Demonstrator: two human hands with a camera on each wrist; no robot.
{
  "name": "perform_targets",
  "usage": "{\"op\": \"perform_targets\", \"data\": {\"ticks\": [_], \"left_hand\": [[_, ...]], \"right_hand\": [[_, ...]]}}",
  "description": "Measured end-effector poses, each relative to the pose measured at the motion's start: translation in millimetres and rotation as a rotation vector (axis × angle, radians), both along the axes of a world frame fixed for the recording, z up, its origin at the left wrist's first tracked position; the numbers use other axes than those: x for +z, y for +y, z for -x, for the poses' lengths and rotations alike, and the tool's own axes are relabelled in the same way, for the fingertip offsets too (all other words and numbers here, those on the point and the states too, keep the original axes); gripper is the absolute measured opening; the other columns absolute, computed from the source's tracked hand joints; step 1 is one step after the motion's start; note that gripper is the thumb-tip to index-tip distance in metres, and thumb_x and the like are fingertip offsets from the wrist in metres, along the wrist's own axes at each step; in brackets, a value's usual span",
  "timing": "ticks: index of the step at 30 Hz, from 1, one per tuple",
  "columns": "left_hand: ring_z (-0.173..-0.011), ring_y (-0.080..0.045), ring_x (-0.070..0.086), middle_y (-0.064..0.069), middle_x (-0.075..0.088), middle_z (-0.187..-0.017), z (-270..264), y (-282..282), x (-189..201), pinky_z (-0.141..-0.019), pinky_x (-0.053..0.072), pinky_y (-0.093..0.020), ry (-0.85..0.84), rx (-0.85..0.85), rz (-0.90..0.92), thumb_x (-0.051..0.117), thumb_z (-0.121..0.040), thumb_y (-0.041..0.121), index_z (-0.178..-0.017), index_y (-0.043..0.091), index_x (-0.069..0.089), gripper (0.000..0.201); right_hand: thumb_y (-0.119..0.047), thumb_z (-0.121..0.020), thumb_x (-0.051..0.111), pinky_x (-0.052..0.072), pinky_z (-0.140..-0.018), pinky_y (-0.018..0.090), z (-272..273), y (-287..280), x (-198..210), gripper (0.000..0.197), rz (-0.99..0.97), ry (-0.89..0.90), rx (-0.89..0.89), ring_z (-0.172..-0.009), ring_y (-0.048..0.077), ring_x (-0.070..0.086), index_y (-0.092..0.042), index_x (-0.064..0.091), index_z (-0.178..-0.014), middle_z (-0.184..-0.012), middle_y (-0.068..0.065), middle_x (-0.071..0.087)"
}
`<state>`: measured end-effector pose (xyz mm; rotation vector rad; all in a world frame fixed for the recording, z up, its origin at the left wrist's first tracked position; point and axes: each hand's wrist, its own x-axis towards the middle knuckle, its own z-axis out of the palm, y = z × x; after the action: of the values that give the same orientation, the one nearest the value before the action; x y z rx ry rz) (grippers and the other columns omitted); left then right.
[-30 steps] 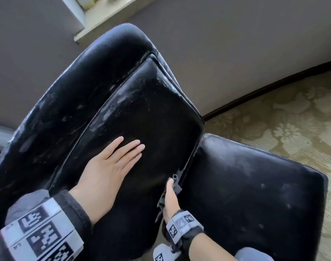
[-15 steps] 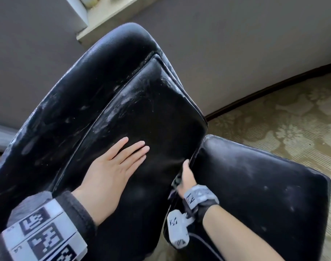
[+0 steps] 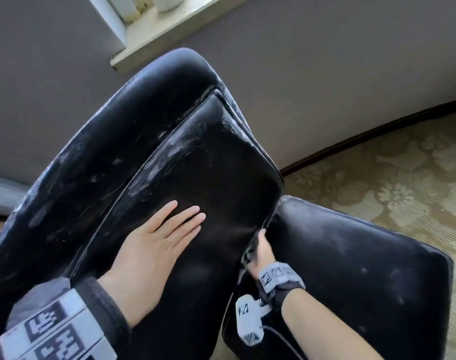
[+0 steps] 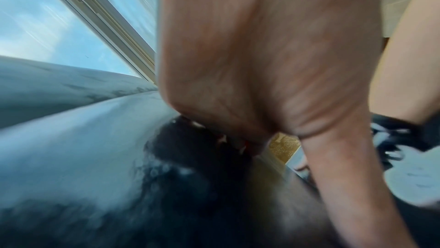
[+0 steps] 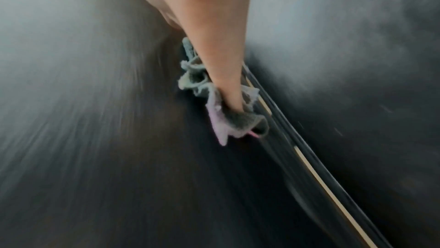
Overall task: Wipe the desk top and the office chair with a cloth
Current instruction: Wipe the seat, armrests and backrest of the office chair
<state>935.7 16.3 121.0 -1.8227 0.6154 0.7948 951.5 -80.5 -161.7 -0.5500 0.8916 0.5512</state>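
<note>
A black leather office chair fills the head view, its backrest cushion (image 3: 208, 165) on the left and its dusty seat (image 3: 351, 268) on the right. My left hand (image 3: 169, 229) lies flat on the backrest with straight fingers, and its palm (image 4: 262, 63) shows in the left wrist view. My right hand (image 3: 263, 250) is down in the crease between backrest and seat. There it holds a bunched grey and pink cloth (image 5: 238, 120), with one finger (image 5: 221, 75) dug into the folds. Its other fingers are hidden. A dark scrap of the cloth (image 3: 247, 253) peeks out beside that hand.
A grey wall (image 3: 325, 74) stands close behind the chair, with a pale window sill (image 3: 169, 29) above it. Patterned beige carpet (image 3: 390, 183) spreads to the right, edged by a dark skirting board. A window (image 4: 47, 16) shows in the left wrist view.
My right hand has slid with the cloth up along the crease, away from me. The left hand stays flat on the backrest. The head view has tilted up a little.
</note>
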Motion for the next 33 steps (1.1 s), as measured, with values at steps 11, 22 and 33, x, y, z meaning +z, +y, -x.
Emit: {"op": "perform_targets", "data": {"ticks": [11, 22, 33], "left_hand": [[-0.127, -0.026, -0.046, -0.012, -0.05, -0.138, 0, 1, 2, -0.087, -0.039, -0.046, 0.01, 0.006, 0.044, 0.032, -0.093, 0.022, -0.137, 0.005, -0.036, 0.082], [-0.114, -0.022, -0.055, -0.013, -0.061, -0.125, 4, 8, 13, -0.087, -0.039, -0.04, -0.048, 0.137, 0.254, 0.025, -0.09, 0.008, -0.133, 0.004, -0.04, 0.078], [-0.138, -0.028, -0.029, -0.017, -0.033, -0.149, 45, 28, 15, -0.11, -0.018, -0.043, -0.521, 0.207, 0.652, 0.024, -0.076, -0.002, -0.146, 0.008, -0.017, 0.081]], "right_hand": [[-0.02, -0.095, 0.041, 0.038, -0.081, -0.003, -57, -56, 25, 0.031, 0.434, -0.227, 0.018, -0.084, -0.023, 0.05, -0.051, 0.038, -0.099, -0.091, -0.043, 0.059], [-0.034, -0.098, 0.027, 0.009, -0.12, 0.027, -93, -54, 238, 0.05, 0.824, -1.28, 0.309, -0.143, 0.001, 0.011, -0.019, 0.028, -0.146, -0.154, -0.01, 0.019], [-0.021, -0.098, 0.035, 0.007, -0.117, 0.052, -39, -23, 221, 0.05, 1.153, -1.972, 0.765, -0.146, 0.028, -0.004, -0.007, 0.027, -0.146, -0.157, 0.005, 0.014]]}}
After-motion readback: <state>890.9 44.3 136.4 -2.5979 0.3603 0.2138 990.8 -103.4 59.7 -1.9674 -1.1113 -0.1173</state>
